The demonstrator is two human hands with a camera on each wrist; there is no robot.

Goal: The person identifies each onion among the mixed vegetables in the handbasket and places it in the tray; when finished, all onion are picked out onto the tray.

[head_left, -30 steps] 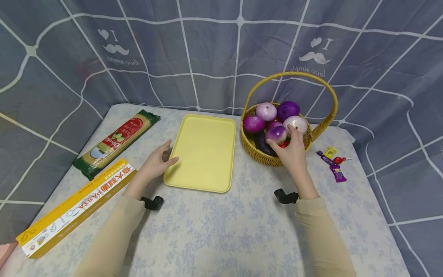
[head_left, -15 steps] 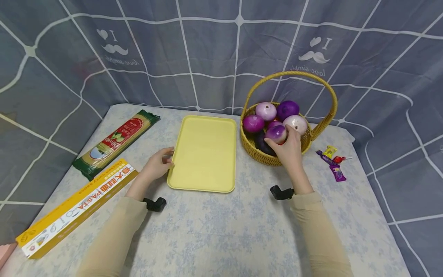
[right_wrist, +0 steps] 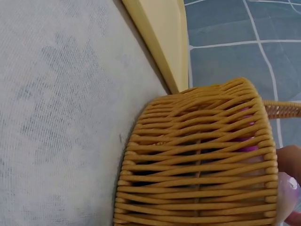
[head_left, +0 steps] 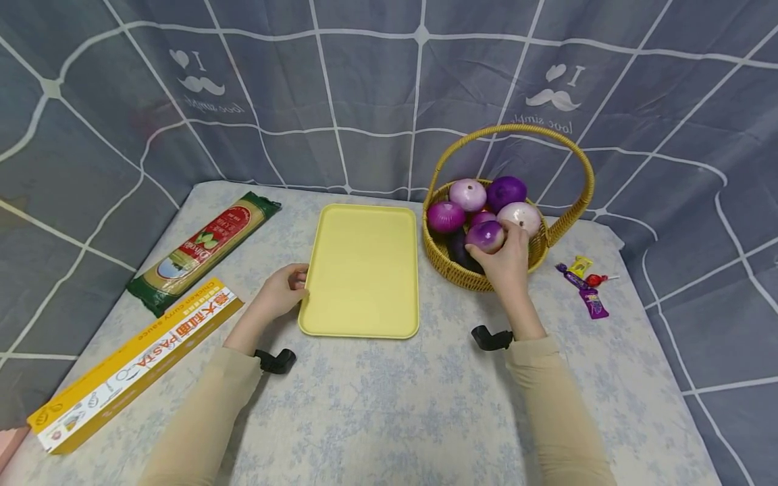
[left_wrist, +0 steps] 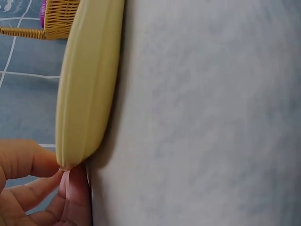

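My left hand (head_left: 277, 295) pinches the left edge of a yellow rectangular tray (head_left: 362, 270). In the left wrist view, the thumb and fingers (left_wrist: 29, 160) meet at one end of the tray's rim (left_wrist: 89, 84). My right hand (head_left: 509, 262) holds a purple and pale onion (head_left: 485, 236) at the front of a wicker basket (head_left: 452, 271) with a tall handle. Basket weave hides most of that hand in the right wrist view, where part of the onion (right_wrist: 287, 195) shows at the right edge. Other onions (head_left: 446, 217) and a dark eggplant-like thing (head_left: 460, 251) lie in the basket.
On the left lie a pasta packet (head_left: 206, 250) and a long yellow pasta box (head_left: 136, 368). Several wrapped sweets (head_left: 592, 303), one a red lollipop (head_left: 593, 280), lie right of the basket. A grey-blue curtain (head_left: 377, 94) hangs behind the table.
My left hand has moved right and taken hold of the tray's edge. The tray has shifted slightly right and turned straighter. My right hand stays at the same onion, its forearm slightly further left.
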